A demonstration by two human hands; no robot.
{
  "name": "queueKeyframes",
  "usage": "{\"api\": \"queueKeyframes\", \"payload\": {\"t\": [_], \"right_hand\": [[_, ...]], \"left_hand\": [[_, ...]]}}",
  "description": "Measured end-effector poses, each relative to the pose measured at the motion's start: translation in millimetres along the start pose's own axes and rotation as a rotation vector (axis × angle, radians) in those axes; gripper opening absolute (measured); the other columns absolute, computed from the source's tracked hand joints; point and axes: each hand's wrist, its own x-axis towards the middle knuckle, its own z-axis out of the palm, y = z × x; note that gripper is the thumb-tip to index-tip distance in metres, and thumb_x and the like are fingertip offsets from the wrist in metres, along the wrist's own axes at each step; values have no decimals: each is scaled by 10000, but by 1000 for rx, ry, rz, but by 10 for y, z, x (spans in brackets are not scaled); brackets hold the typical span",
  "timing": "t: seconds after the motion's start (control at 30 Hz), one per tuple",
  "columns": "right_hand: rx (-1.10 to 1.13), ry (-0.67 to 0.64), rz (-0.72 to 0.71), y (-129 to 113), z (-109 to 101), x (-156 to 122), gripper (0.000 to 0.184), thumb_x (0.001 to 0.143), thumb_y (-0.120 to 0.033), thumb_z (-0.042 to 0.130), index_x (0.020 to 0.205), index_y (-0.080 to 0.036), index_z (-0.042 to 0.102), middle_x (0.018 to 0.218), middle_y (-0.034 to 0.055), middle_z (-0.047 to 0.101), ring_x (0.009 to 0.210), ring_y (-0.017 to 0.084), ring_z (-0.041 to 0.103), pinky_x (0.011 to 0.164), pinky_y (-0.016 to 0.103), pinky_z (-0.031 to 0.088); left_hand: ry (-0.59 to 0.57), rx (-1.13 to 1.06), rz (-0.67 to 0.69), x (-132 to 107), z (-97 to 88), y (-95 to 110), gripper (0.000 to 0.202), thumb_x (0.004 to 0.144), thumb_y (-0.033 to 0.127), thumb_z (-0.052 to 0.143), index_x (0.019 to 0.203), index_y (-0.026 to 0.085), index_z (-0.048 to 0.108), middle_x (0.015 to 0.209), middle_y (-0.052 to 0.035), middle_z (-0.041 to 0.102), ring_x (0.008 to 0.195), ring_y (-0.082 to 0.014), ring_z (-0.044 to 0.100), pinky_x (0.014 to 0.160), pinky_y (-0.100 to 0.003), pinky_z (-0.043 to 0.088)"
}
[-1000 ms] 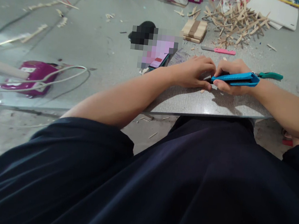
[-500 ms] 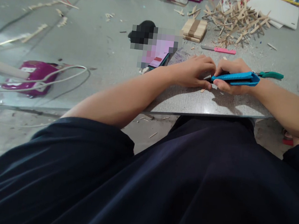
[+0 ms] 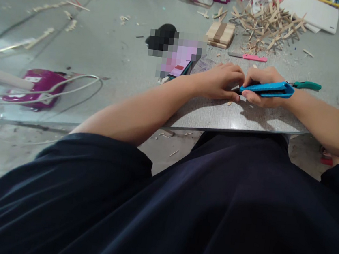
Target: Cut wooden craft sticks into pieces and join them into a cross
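My right hand grips a blue utility knife low over the table. Its black front end points left, toward my left thumb. My left hand rests on the tabletop just left of the knife, fingers curled and close together. Whatever lies beneath those fingers is hidden. A small wooden stick tip shows below the left thumb. Behind my right wrist lies a pair of pliers with green handles, its jaws mostly covered. A pink-handled knife lies farther back, beyond both hands.
Beyond the hands are a bundle of wooden craft sticks and a heap of loose sticks. A phone and a black mouse lie left of them. A purple power strip with a white cable sits at far left.
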Motion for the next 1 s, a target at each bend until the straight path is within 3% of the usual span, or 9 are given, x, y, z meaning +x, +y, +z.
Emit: {"api": "queueKeyframes", "payload": {"t": [0.27, 0.5, 0.63, 0.77, 1.0], "right_hand": [[7, -29, 36, -40, -24, -2, 643, 1070, -933, 825, 1229, -314, 761, 1056, 75, 865, 1100, 340, 802, 1029, 495, 736], [-21, 2, -17, -30, -2, 0, 559, 1102, -874, 786, 1190, -323, 759, 1110, 74, 878, 1040, 329, 819, 1017, 501, 703], [-28, 27, -36, -18, 8, 1, 486, 1107, -813, 782, 1142, -329, 759, 1066, 56, 888, 960, 309, 807, 989, 492, 698], [-15, 62, -71, -20, 20, -1, 443, 1086, -784, 774, 1110, -343, 739, 1038, 35, 879, 893, 304, 802, 949, 505, 699], [-33, 59, -33, -56, 12, -2, 514, 1064, -858, 770, 1096, -347, 727, 1035, 56, 883, 925, 321, 795, 960, 534, 719]], "left_hand": [[-28, -13, 6, -34, -63, 10, 656, 973, 696, 940, 1563, 419, 861, 1650, -133, 807, 1592, -469, 702, 1409, -670, 522], [-52, -18, 20, -54, -82, -17, 790, 878, 701, 1038, 1580, 412, 819, 1668, -123, 787, 1647, -476, 670, 1449, -669, 481], [-61, -33, 22, -47, -84, -54, 813, 850, 712, 1050, 1545, 356, 823, 1718, -151, 759, 1640, -470, 676, 1447, -641, 487], [-58, -34, 24, -44, -94, -54, 836, 829, 668, 1075, 1573, 379, 827, 1661, -137, 790, 1586, -449, 697, 1403, -625, 534], [-59, -28, 16, -45, -101, -17, 756, 844, 692, 1055, 1494, 378, 828, 1637, -126, 796, 1590, -438, 696, 1410, -632, 532]]}}
